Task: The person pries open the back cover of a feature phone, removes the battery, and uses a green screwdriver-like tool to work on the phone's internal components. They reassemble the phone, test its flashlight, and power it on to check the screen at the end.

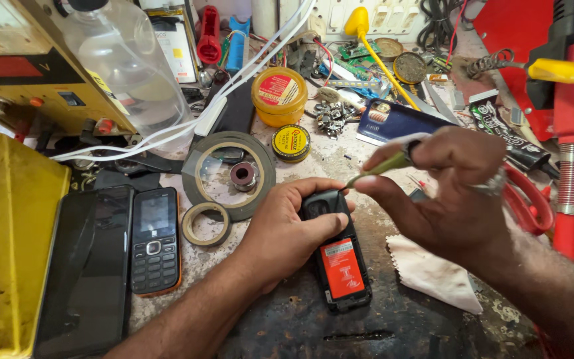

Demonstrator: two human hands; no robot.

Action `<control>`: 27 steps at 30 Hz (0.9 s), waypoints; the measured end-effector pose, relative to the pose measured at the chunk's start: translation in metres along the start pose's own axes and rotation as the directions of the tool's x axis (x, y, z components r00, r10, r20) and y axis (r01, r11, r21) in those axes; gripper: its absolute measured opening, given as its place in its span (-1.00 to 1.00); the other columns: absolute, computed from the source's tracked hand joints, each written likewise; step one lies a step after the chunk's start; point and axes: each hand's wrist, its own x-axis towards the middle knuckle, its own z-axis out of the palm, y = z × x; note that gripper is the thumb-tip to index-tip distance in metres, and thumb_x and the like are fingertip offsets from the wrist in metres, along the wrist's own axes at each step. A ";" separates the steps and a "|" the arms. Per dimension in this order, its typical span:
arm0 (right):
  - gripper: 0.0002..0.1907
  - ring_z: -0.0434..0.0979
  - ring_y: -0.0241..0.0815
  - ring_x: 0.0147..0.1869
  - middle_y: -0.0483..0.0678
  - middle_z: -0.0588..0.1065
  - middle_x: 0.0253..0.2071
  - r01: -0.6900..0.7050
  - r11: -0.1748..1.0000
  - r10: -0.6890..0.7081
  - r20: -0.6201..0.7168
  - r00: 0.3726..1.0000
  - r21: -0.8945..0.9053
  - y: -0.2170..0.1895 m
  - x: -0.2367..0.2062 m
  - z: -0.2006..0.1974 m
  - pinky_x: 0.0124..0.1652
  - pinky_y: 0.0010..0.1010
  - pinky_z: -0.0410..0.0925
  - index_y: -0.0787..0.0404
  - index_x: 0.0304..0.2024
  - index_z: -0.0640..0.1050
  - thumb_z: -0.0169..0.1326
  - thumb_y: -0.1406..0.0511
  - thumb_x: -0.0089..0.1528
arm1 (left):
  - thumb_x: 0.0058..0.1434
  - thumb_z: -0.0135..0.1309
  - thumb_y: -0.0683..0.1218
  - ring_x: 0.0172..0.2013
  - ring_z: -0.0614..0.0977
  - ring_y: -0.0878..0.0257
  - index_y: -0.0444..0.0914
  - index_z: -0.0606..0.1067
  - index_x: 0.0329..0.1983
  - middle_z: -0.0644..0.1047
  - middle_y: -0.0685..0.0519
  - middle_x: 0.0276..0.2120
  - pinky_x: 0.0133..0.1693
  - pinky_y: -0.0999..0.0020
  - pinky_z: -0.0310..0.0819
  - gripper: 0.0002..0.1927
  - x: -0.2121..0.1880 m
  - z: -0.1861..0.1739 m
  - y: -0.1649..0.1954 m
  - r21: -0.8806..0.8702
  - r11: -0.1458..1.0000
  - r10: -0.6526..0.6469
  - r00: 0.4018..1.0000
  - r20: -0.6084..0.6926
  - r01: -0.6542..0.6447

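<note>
Gripping opened phone [337,256] w/ left hand [287,229] (keypad phone [155,240] nearby).

The left hand [287,223] is covering the upper part of the open phone [335,256]; the tool's tip [352,181] is hiding behind it.
</note>
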 end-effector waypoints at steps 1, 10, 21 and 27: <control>-0.46 0.67 -0.01 0.18 -0.01 0.29 -0.03 -0.052 0.990 0.048 0.030 0.998 0.133 0.000 -0.002 0.003 -0.06 -0.39 0.57 0.18 0.03 0.09 0.23 0.41 0.33 | 0.12 0.17 -0.23 -0.27 0.65 0.42 -0.34 0.57 0.02 0.69 0.07 -0.21 -0.18 0.48 0.59 -0.64 0.001 0.001 0.000 0.005 1.000 -0.013 1.000 -0.006 0.013; -0.31 0.66 -0.02 0.04 0.09 0.20 0.10 -0.021 0.994 0.029 0.070 0.997 -0.108 0.005 -0.012 0.009 -0.12 -0.40 0.57 0.24 0.12 0.09 0.31 0.45 0.21 | 0.08 0.19 -0.19 -0.34 0.62 0.42 -0.32 0.60 -0.04 0.65 0.09 -0.30 -0.25 0.47 0.56 -0.66 -0.001 0.001 0.002 0.091 0.995 -0.046 0.998 -0.034 0.048; -0.26 0.63 -0.14 0.07 -0.02 0.22 0.15 -0.098 0.978 0.103 -0.019 0.994 0.183 0.011 -0.016 0.010 -0.03 -0.45 0.61 0.27 0.15 -0.01 0.27 0.41 0.21 | 0.02 0.24 -0.13 -0.36 0.59 0.42 -0.31 0.63 -0.17 0.60 0.09 -0.33 -0.29 0.48 0.53 -0.71 -0.002 0.003 0.004 0.215 0.976 0.039 0.996 -0.075 -0.022; -0.28 0.58 -0.02 -0.07 -0.23 0.25 0.05 -0.130 0.975 0.152 0.118 0.981 -0.181 0.014 -0.025 0.012 -0.05 -0.28 0.53 0.07 0.16 0.14 0.35 0.38 0.17 | 0.00 0.21 -0.13 -0.40 0.58 0.42 -0.29 0.62 -0.16 0.62 0.08 -0.40 -0.32 0.46 0.53 -0.70 -0.002 0.004 0.005 0.227 0.973 -0.025 0.995 -0.093 0.046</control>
